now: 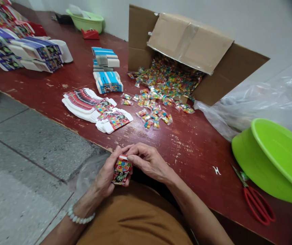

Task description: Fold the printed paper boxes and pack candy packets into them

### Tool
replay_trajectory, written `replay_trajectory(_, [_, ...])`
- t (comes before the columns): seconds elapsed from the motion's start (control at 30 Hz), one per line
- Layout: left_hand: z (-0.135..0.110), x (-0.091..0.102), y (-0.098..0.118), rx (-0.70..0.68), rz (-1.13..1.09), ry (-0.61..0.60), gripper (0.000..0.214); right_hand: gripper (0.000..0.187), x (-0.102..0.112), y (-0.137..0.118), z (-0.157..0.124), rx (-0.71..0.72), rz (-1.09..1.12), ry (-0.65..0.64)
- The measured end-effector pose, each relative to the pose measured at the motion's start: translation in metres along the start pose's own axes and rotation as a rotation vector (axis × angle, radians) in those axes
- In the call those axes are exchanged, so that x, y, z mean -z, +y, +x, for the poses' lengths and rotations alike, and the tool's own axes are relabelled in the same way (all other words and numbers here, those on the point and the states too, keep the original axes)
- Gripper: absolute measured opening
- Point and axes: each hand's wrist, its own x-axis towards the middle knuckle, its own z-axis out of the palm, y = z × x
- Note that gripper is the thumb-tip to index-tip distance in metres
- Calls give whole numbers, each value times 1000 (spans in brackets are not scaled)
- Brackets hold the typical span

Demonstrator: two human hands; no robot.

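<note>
Ochre-brown top (pixel 133 221), white beaded bracelet (pixel 81 215)

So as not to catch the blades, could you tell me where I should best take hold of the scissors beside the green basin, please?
Take the scissors by their red loop handles, coming from the near edge of the table with the right hand. The loops lie flat toward that edge, while the blades point away toward the green basin.

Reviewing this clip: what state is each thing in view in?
Left hand: holding the carton from beneath
Right hand: fingers pressed on the carton's top
Small red carton: folded up, held
Cardboard box: on its side, flaps open
Small packets: spilled, loose
Flat printed cartons: stacked
Green basin: tipped on edge
</note>
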Motion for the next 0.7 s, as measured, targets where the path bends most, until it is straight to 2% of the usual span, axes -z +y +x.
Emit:
replay_trajectory(0.07, [0,-1,3,-11,-27,32,70,18,-6,4,-2,7,125,-1])
replay_trajectory(0.13, [1,-2,5,-19,-58,48,62,6,-15,12,-6,38,141,53])
replay_trajectory(0.23, [4,2,5,-62,-80,84,52,22,-25,24,-9,8,37,73])
replay_trajectory(0.33, [4,15,0,-158,-5,176,56,20,-22,31,0,-109,-10,-2])
replay_trajectory(0.43, [-3,36,-10,-210,149,222,65,26,-9,36,31,-167,-133,57])
replay_trajectory(0.5, [-7,54,-19,-211,293,261,67,34,0,39,62,-180,-342,176])
replay_trajectory(0.57, [-9,73,-28,-231,486,355,65,39,5,43,93,-223,-552,255])
replay_trajectory(0.7, [-5,104,-42,-298,885,523,63,49,-1,49,129,-434,-824,239])
